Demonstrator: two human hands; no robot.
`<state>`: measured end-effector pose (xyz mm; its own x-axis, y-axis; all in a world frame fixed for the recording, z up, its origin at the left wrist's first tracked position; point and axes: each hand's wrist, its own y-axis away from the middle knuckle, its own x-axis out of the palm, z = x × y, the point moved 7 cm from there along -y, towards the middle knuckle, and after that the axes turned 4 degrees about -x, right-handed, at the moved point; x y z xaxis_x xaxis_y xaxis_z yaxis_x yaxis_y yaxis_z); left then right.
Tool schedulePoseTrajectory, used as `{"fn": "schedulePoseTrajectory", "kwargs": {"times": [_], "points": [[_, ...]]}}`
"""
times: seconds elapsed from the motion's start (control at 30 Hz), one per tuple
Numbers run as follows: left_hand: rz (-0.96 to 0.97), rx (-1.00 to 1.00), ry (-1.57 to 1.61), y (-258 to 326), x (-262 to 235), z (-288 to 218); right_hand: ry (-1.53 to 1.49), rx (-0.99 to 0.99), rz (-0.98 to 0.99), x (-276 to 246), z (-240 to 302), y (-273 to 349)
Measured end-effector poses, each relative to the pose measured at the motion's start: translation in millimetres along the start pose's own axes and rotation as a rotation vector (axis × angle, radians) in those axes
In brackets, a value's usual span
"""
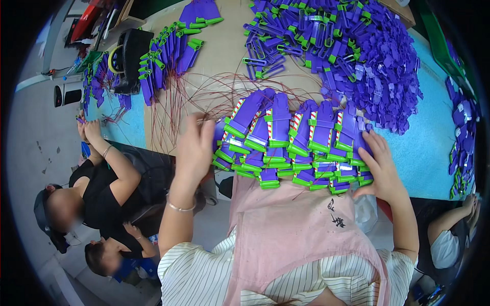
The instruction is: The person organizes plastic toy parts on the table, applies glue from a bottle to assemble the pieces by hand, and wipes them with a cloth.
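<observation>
In front of me, at the table's near edge, lies a broad overlapping bank of purple plastic toy pieces (278, 125) with green ends and red-and-white striped strips. My left hand (195, 145) is at the bank's left end, its fingers bent against the outermost pieces. At the opposite end my right hand (380, 166) cups the pieces, fingers along the side and thumb nearer to me. The bank is held between both hands. Thin dark red wires (219, 84) trail from behind it across the table; where they join the pieces is hidden.
A large heap of loose purple and green parts (367, 61) covers the far right. Wired pieces (161, 58) lie in rows at the far left, beside a black tape dispenser (127, 61). One co-worker (109, 178) works at the left; another person's arm (449, 222) shows at right.
</observation>
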<state>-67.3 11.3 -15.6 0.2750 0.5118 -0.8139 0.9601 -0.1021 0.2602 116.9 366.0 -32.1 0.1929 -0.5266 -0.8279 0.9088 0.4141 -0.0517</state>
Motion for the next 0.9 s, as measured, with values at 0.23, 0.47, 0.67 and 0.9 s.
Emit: {"fn": "schedulePoseTrajectory", "kwargs": {"times": [0.23, 0.47, 0.67, 0.9], "points": [[0.290, 0.013, -0.185, -6, 27, -64, 0.027, -0.118, -0.099, -5, 12, -35], [0.695, -0.182, 0.522, 14, 56, -49, 0.000, -0.185, -0.028, -13, 12, -51], [0.917, -0.350, 0.755, 30, 55, -58, -0.067, -0.313, 0.156, -5, 21, -70], [1.168, -0.289, 1.191, 41, 84, -81, -0.128, -0.263, 0.106, -1, 14, -59]]}}
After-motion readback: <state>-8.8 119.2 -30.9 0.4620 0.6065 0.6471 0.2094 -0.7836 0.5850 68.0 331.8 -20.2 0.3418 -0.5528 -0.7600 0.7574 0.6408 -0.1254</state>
